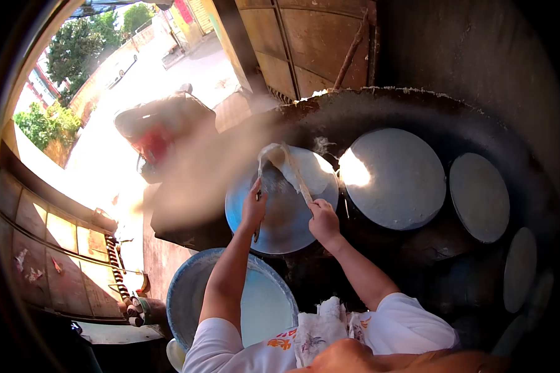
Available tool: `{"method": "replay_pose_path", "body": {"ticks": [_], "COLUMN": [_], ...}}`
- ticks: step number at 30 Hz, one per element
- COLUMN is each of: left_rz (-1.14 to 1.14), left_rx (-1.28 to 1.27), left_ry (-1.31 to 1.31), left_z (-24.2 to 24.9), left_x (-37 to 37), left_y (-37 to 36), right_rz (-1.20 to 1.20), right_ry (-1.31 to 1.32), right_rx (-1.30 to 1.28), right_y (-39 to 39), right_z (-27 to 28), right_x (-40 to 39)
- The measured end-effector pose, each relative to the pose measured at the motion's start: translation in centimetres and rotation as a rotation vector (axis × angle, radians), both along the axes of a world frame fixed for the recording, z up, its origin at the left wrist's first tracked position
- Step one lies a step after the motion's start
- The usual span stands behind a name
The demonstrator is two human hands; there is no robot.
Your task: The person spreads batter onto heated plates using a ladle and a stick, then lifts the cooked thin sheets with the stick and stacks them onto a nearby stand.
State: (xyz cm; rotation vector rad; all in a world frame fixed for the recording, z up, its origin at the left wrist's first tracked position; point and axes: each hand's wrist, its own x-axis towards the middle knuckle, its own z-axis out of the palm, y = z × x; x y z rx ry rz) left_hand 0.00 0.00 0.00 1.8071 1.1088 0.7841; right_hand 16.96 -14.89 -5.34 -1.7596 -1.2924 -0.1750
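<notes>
My left hand (255,205) is closed round a slim tool whose dark handle end (257,234) sticks out below the fist. My right hand (323,221) grips a pale, batter-coated stick (298,175) slanting up and left. The upper ends of both tools come together over a round pan (282,233), near a brownish cup-shaped piece (275,156) smeared with white. A whitish layer (311,171) covers part of that pan at its upper right. Under my left forearm stands a large blue-rimmed tub (186,280) of whitish liquid.
More round pans (395,177) with pale surfaces sit along the dark curved stove (510,149) to the right. Behind it rises a brown metal wall (320,46). Left of the pan there is a blurred beige shape (211,186). A covered vehicle (168,121) stands outside in bright light.
</notes>
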Motion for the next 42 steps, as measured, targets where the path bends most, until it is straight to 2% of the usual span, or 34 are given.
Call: {"method": "replay_pose_path", "body": {"ticks": [2,3,4,5,6,7,9,13,15,19,21,23,25,27,31,34,37,40,42], "left_rz": [0.042,0.073,0.083,0.081,0.082,0.102,0.145,0.172,0.207,0.297,0.330,0.380,0.416,0.444,0.496,0.525,0.543,0.564,0.578], "left_rx": [-0.034,-0.351,-0.503,-0.577,-0.565,-0.553,-0.551,-0.576,-0.562,-0.519,-0.487,-0.508,-0.493,-0.480,-0.432,-0.423,-0.431,-0.436,-0.423], "left_ry": [-0.006,0.039,0.003,-0.159,-0.158,-0.160,-0.218,-0.351,-0.378,-0.429,-0.447,-0.456,-0.500,-0.507,-0.487,-0.476,-0.499,-0.480,-0.502], "left_z": [-0.4,-1.9,-3.0,-4.4,-4.1,-2.6,-1.6,-0.6,-0.1,0.9,1.1,1.1,1.2,1.7,2.2,2.5,2.7,3.2,3.0], "left_x": [-1.8,-6.8,-9.5,-7.6,-8.4,-9.7,-9.7,-10.4,-9.8,-9.2,-8.3,-8.0,-7.5,-6.7,-5.9,-5.8,-5.8,-5.6,-5.0], "left_y": [-1.7,-9.7,-14.3,-16.2,-17.3,-16.2,-15.5,-17.4,-18.1,-19.3,-19.7,-21.1,-22.1,-23.0,-23.5,-24.4,-24.9,-24.9,-24.4], "right_rz": [-0.027,-0.057,-0.018,0.023,0.100,0.158,0.164,0.005,0.083,0.225,0.316,0.433,0.481,0.319,0.560,0.671,0.793,0.862,0.792], "right_ry": [-0.018,0.081,0.164,0.132,0.285,0.326,0.194,-0.035,-0.053,0.131,0.156,0.141,0.053,0.043,0.087,0.204,0.163,0.226,0.131], "right_rx": [-0.004,-0.171,-0.237,-0.223,-0.234,-0.188,-0.139,-0.190,-0.187,-0.257,-0.261,-0.268,-0.194,-0.239,-0.204,-0.334,-0.312,-0.288,-0.270], "right_y": [-2.1,-10.9,-16.0,-17.5,-17.4,-14.8,-10.8,-11.8,-11.3,-8.9,-7.7,-9.1,-9.4,-7.3,-2.7,-3.8,-6.0,-4.3,-0.9], "right_z": [1.1,-1.0,-1.7,-1.4,-1.9,-2.2,-2.8,-2.1,-2.7,-3.1,-2.3,-1.5,-0.5,-1.6,-2.9,-2.3,-2.2,-1.1,-1.2], "right_x": [0.8,-3.3,-5.7,-2.9,-4.6,-6.9,-6.6,-2.3,-2.0,-6.1,-5.7,-5.0,-0.2,3.9,3.1,0.6,1.1,4.8,6.0]}}
